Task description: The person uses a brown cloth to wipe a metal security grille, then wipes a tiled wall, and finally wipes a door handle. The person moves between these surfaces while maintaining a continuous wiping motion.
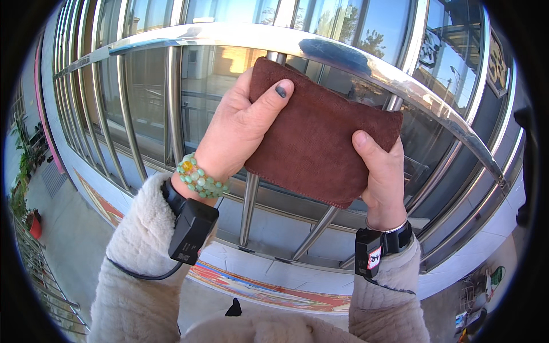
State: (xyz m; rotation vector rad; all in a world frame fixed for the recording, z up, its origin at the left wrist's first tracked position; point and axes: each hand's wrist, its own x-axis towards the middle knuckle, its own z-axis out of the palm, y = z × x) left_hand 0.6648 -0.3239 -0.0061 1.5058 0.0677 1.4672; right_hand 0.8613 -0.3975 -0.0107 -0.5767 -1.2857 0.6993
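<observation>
A folded brown cloth (313, 133) with a stitched edge is stretched between both hands. My left hand (240, 124) grips its left side, thumb on the near face and fingers hidden behind. On the right side my right hand (381, 176) pinches it the same way. Behind the cloth runs a metal window guard; its broad polished rail (240, 34) passes just above the cloth's top edge. Whether the cloth touches the metal cannot be told. Dark blotches on the rail look like reflections or marks.
Upright metal bars (173, 103) stand before window glass (206, 85). Below them is a white tiled wall (274, 223) with a painted panel (266, 285). At left are a potted plant (34, 223) and a metal railing (47, 283). Assorted items (476, 296) lie at lower right.
</observation>
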